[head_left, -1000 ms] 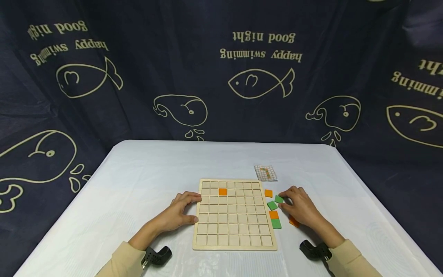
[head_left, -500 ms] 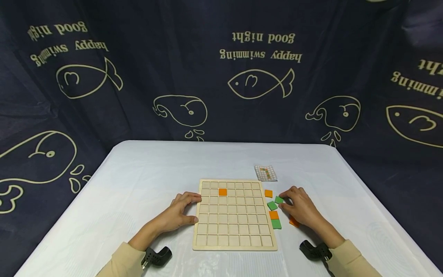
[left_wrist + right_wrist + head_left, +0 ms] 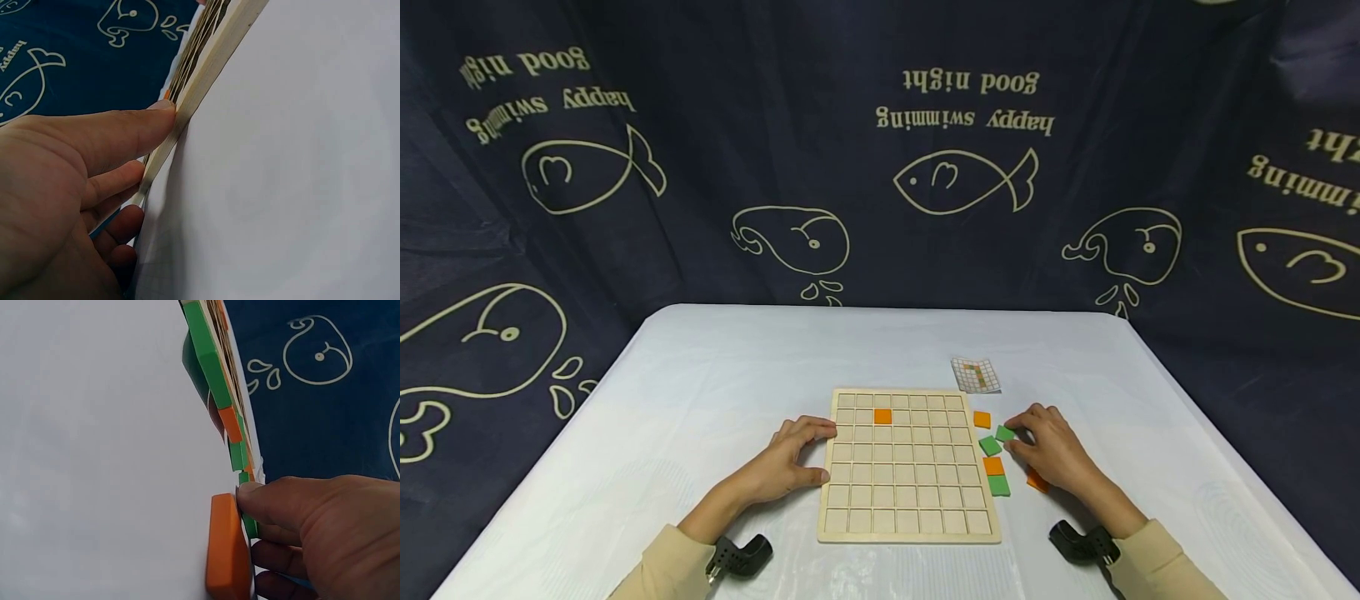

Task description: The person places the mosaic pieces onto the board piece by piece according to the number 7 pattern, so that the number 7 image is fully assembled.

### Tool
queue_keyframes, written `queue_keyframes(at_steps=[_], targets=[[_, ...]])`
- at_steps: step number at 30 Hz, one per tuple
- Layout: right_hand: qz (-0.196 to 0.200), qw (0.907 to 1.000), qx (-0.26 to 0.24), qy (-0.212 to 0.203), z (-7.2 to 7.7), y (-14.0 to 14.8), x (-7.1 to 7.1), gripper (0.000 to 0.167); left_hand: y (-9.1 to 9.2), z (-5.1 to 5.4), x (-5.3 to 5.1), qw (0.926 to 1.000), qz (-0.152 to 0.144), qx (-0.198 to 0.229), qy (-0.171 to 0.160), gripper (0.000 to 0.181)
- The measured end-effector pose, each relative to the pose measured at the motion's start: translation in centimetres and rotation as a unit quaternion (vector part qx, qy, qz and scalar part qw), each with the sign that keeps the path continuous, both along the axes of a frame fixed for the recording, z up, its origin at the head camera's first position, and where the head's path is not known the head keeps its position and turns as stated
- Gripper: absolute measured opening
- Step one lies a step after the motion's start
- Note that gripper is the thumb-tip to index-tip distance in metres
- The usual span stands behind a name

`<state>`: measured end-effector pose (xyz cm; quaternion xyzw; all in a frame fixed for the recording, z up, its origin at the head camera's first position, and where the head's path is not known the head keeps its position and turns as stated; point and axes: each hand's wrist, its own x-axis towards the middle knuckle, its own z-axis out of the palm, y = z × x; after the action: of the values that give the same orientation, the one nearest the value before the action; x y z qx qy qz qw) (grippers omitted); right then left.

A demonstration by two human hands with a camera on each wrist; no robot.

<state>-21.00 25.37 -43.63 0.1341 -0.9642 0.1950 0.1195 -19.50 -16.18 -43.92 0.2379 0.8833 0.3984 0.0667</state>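
In the head view a pale wooden grid board [image 3: 910, 475] lies on the table, with one orange tile [image 3: 882, 416] in its second row from the far side. My left hand [image 3: 786, 461] rests thumb and fingertips on the board's left edge, spread apart along it. To the right of the board, my right hand [image 3: 1052, 446] pinches a green tile [image 3: 1005, 433] between thumb and fingers. That green tile [image 3: 249, 519] is partly covered by the thumb in the right wrist view. Near it lie another green tile [image 3: 990, 446] and an orange tile [image 3: 982, 419].
Along the board's right side are an orange tile [image 3: 993, 466] and a green tile [image 3: 998, 485]. Another orange tile [image 3: 1037, 480] lies partly under my right hand. A printed pattern card [image 3: 976, 375] sits beyond the board's far right corner. A dark curtain [image 3: 880, 250] hangs behind the table.
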Motion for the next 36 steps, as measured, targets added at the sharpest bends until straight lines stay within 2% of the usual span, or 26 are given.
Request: queue_keyframes(at_steps=[15, 29, 36], targets=[[0.004, 1.0, -0.003, 0.004, 0.1, 0.0, 0.1, 0.022, 0.0, -0.2, -0.1, 0.9998, -0.008, 0.0, 0.018, 0.059], [-0.001, 0.9999, -0.007, 0.007, 1.0, -0.8, 0.3, 0.023, -0.1, -0.1, 0.0, 1.0, -0.004, 0.005, 0.007, 0.059], [0.004, 0.9999, -0.01, 0.006, 1.5, -1.4, 0.5, 0.023, -0.1, -0.3, -0.1, 0.9997, -0.005, 0.001, 0.022, 0.058]])
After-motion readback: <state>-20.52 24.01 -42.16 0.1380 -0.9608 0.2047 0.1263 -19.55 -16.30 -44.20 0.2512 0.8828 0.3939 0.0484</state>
